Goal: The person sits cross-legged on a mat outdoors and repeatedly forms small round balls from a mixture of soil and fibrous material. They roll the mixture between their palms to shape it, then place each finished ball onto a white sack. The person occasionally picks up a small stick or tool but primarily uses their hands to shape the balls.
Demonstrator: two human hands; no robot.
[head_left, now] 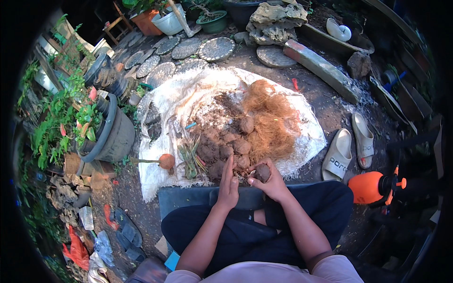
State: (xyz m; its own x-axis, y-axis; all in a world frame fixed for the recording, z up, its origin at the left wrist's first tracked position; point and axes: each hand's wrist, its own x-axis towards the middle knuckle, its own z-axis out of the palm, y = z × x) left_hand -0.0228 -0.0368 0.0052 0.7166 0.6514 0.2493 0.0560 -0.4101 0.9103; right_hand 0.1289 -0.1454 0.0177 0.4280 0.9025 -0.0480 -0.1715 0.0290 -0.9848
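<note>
a person sits cross-legged at the near edge of a white woven sheet [163,186], bare forearms slanting inward and away from the body so that both hands meet above that near edge. the left hand [230,184] stands on its side, palm turned toward the right hand [271,186], which angles leftward just beside it. the left palm is mostly turned from view, some right fingers are hidden behind what they hold, and a small pale bit between the hands is too small to name. the left fingers lie together and nearly straight; i cannot tell whether their tips touch the brown clumps [241,146] piled at the middle of the sheet. the right fingers and thumb are clamped around a dark, rounded lump [262,173], held over the sheet's near edge. on the sheet's right half lies a fluffy heap of brown fiber [273,127]; toward its left are long green leaves [188,158] and a round, orange-brown ladle [166,161]. off the sheet's right side sit two pale sandals [337,155] and an orange sprayer [365,187].
</note>
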